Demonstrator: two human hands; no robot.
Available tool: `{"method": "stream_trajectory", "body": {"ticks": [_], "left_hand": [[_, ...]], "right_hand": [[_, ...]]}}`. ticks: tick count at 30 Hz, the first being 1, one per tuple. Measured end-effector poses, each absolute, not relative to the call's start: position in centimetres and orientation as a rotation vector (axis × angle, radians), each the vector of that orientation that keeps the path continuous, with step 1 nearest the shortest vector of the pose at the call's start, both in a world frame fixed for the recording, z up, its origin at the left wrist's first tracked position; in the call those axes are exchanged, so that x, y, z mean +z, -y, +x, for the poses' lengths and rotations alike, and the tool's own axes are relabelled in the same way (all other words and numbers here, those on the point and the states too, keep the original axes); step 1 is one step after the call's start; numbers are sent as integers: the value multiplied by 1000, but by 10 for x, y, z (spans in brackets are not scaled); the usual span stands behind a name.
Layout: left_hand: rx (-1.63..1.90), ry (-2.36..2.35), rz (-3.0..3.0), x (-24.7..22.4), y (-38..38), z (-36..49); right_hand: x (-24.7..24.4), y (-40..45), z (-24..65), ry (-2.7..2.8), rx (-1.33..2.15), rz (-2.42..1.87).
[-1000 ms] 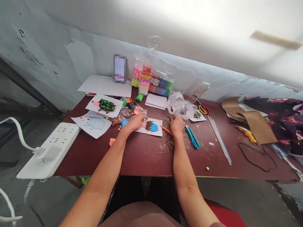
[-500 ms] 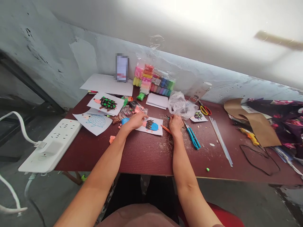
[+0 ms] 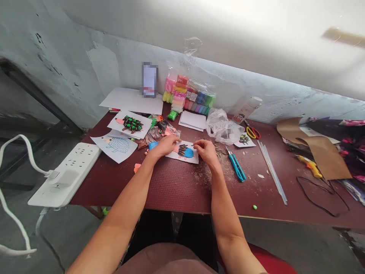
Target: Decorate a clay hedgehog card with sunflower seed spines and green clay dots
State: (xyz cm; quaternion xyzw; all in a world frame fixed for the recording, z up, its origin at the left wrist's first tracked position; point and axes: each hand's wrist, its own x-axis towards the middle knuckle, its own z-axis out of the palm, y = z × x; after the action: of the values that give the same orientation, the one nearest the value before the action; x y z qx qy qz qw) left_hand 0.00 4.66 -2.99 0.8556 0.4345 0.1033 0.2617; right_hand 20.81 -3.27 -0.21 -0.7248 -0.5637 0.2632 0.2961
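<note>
head view: a dark-red textured table (image 3: 171, 186) lies under a white paper card with a blue hedgehog (image 3: 186, 155). the left hand (image 3: 167, 145) rests at the card's left edge, grip unclear; at its right edge the right hand (image 3: 207, 152) pinches a slim brown seed-like piece (image 3: 193, 145), apparently a spine needing careful aim.

Both hands (image 3: 168, 145) at a hedgehog picture (image 3: 188, 152)

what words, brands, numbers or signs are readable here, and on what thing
None can be read for certain.
Phone: red marks on its screen, pixelated.
Label on the clay pack: square code-like pattern, any words too small.
Bottle: a printed picture, any lettering too blurred.
Blue-green tool: dark marks, too blurred.
Hedgehog card: no writing made out.
</note>
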Motion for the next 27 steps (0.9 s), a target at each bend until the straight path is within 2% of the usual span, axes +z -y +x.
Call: {"method": "stream_trajectory", "body": {"ticks": [19,27], "left_hand": [[286,-1192,2338,-32,-45,3],[285,-1206,2349,-31,-43,4]], "right_hand": [[1,36,197,1558,451,-2318],[3,34,190,1553,518,-2229]]}}
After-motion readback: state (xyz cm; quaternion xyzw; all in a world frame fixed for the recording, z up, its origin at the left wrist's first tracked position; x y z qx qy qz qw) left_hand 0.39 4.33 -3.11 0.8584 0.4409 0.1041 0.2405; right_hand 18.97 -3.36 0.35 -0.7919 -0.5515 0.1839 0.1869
